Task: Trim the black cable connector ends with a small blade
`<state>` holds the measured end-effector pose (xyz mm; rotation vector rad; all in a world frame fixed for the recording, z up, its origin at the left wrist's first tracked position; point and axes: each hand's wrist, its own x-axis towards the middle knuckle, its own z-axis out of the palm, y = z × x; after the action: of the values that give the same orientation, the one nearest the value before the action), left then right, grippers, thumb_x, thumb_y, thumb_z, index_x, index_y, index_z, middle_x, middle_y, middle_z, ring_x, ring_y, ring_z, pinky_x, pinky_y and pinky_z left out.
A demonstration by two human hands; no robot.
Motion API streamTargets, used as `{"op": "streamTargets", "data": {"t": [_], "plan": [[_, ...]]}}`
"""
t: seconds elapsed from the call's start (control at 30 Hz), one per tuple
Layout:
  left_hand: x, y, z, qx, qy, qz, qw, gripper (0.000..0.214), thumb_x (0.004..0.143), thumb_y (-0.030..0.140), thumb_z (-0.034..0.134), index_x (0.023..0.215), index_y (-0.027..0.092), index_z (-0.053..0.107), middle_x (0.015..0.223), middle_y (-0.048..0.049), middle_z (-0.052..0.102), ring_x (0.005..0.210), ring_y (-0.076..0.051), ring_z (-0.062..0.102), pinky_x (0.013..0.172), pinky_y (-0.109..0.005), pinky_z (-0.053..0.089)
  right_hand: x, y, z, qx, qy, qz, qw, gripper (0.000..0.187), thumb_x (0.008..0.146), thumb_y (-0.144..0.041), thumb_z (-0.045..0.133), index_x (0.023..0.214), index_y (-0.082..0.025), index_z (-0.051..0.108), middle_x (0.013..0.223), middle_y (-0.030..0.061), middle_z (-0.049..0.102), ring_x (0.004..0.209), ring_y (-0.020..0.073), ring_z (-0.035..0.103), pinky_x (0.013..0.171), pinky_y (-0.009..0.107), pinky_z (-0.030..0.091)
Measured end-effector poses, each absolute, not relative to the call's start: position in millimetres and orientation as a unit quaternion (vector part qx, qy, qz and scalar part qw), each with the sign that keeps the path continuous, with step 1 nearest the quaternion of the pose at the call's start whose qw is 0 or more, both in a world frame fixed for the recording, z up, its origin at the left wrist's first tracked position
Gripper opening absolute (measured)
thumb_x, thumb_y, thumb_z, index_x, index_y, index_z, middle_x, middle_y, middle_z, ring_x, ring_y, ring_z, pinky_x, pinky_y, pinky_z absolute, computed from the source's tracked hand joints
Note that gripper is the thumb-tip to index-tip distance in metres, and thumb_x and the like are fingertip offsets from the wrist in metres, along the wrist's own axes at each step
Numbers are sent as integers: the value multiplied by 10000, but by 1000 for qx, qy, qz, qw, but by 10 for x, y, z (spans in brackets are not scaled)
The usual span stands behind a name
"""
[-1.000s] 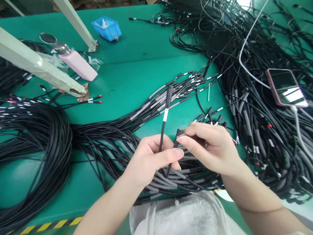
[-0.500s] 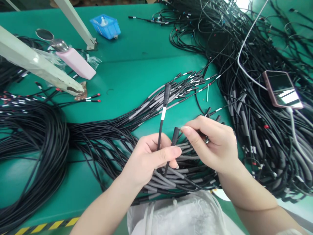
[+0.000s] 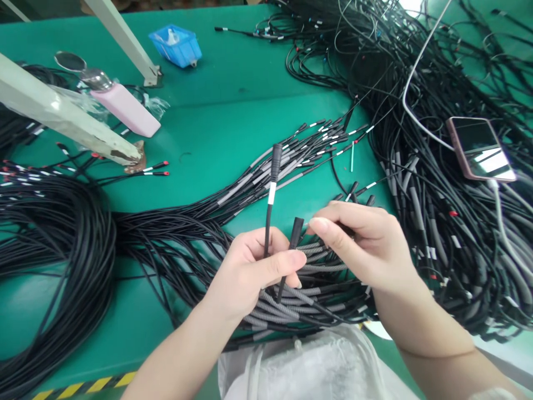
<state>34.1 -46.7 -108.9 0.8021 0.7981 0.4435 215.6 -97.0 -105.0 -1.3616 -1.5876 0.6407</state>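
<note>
My left hand (image 3: 254, 272) is closed around two thin black cable ends that stand upright. The taller cable (image 3: 270, 191) carries a white label band and a black connector at its top. The shorter cable end (image 3: 296, 229) rises just right of it. My right hand (image 3: 366, 244) is pinched, fingertips close to the shorter connector, gripping something small that I cannot make out. Under both hands lies a bundle of black cables with grey ribbed sleeves (image 3: 300, 294).
A green table (image 3: 216, 122) carries a black cable coil (image 3: 54, 239) at left, a tangled cable heap (image 3: 416, 111) at right with a phone (image 3: 478, 147) on it, a pink bottle (image 3: 120, 105), a blue tray (image 3: 177, 45), white frame legs (image 3: 62, 119), and a plastic bag (image 3: 308, 366).
The view has shifted slightly. My right hand's fingertips have drawn a little away from the shorter connector, which now stands free above my left thumb.
</note>
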Motion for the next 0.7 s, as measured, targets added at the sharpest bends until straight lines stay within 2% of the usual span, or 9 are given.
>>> {"op": "streamTargets", "data": {"t": [0.13, 0.4, 0.47, 0.6, 0.7], "plan": [[341, -465, -1078, 373, 377, 208, 822, 385, 691, 259, 855, 538, 178, 511, 461, 5, 628, 408, -48, 371, 450, -201, 265, 2127, -973, -1084, -567, -651, 177, 473, 185, 976, -183, 645, 792, -181, 656, 646, -12, 627, 537, 105, 523, 520, 236, 414], [338, -472, -1087, 378, 370, 208, 823, 404, 697, 299, 865, 539, 184, 511, 460, 12, 621, 411, -53, 373, 460, -207, 304, 2121, -978, -1119, -570, -678, 127, 446, 173, 984, -195, 639, 813, -180, 659, 648, 1, 630, 545, 119, 534, 535, 252, 417], [335, -471, -1093, 378, 363, 208, 826, 386, 706, 263, 859, 543, 182, 519, 466, 14, 629, 420, -52, 385, 470, -203, 317, 2133, -974, -1100, -567, -677, 151, 445, 185, 986, -192, 635, 803, -174, 659, 644, -4, 627, 540, 111, 530, 529, 242, 418], [337, -469, -1091, 378, 368, 203, 825, 367, 719, 242, 840, 542, 181, 525, 469, 14, 632, 412, -50, 379, 472, -202, 324, 2160, -972, -1046, -539, -660, 283, 440, 257, 996, -208, 618, 742, -177, 638, 616, -26, 599, 515, 95, 496, 495, 226, 412], [342, -471, -1089, 375, 376, 206, 822, 387, 710, 296, 851, 545, 189, 518, 464, 11, 627, 402, -57, 372, 466, -212, 329, 2160, -980, -1035, -553, -646, 262, 457, 235, 995, -215, 618, 764, -182, 643, 655, -11, 631, 549, 108, 533, 517, 240, 428]]}}
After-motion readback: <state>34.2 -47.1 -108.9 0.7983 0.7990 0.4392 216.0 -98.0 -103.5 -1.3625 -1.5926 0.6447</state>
